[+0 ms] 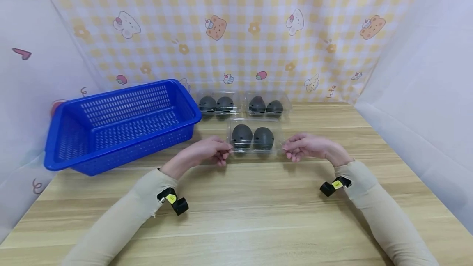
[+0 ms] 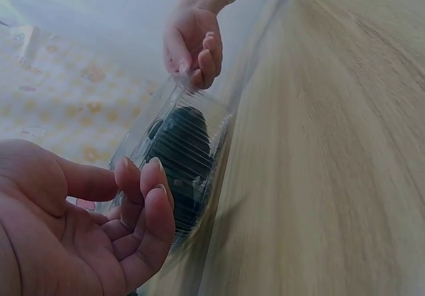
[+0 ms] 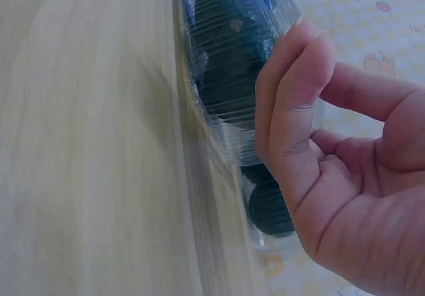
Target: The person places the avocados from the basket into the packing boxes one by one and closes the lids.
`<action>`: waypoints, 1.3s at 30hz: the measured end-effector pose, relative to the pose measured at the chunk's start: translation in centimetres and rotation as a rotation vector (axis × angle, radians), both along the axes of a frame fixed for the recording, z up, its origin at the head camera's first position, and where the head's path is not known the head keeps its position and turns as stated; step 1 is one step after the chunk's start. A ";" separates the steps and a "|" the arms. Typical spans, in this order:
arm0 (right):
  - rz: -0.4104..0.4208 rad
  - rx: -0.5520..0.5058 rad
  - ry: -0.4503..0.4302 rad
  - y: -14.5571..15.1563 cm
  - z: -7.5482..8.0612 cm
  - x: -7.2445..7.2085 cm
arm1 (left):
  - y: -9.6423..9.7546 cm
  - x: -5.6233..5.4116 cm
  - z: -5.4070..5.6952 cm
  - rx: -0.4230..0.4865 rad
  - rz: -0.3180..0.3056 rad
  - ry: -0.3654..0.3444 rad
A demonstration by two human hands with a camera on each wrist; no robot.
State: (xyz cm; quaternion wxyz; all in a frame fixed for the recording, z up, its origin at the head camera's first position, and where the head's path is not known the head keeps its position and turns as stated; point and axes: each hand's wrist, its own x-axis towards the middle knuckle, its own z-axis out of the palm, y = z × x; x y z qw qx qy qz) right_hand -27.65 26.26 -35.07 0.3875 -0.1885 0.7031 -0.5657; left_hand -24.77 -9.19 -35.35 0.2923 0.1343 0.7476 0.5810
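Both hands hold the same clear plastic box (image 1: 255, 151), one at each end. Inside sit two dark green avocados, the left avocado (image 1: 242, 134) and the right avocado (image 1: 264, 138). My left hand (image 1: 211, 150) pinches the box's left end between thumb and fingers. At the opposite end, my right hand (image 1: 307, 147) pinches the edge, its lower fingers loosely bent. The ribbed end of the clear box (image 2: 189, 143) shows in the left wrist view, with the right hand (image 2: 194, 44) beyond it. In the right wrist view, curled fingers partly cover the box (image 3: 229, 77).
Behind the held box stand two similar boxes, a left one (image 1: 219, 93) and a right one (image 1: 267, 95), each with two avocados. A large blue slotted basket (image 1: 129, 110) stands at the left on the wooden table (image 1: 244, 212). A patterned cloth (image 1: 236, 48) hangs behind.
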 end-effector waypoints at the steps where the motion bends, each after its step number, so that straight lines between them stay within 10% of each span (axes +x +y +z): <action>1: -0.003 0.002 -0.004 0.2 0.0 -0.1 | 0.2 -0.1 0.0 0.000 0.003 -0.002; 39: -0.023 0.066 0.028 5.9 0.7 -1.7 | 6.4 -2.5 -0.2 0.002 0.006 -0.056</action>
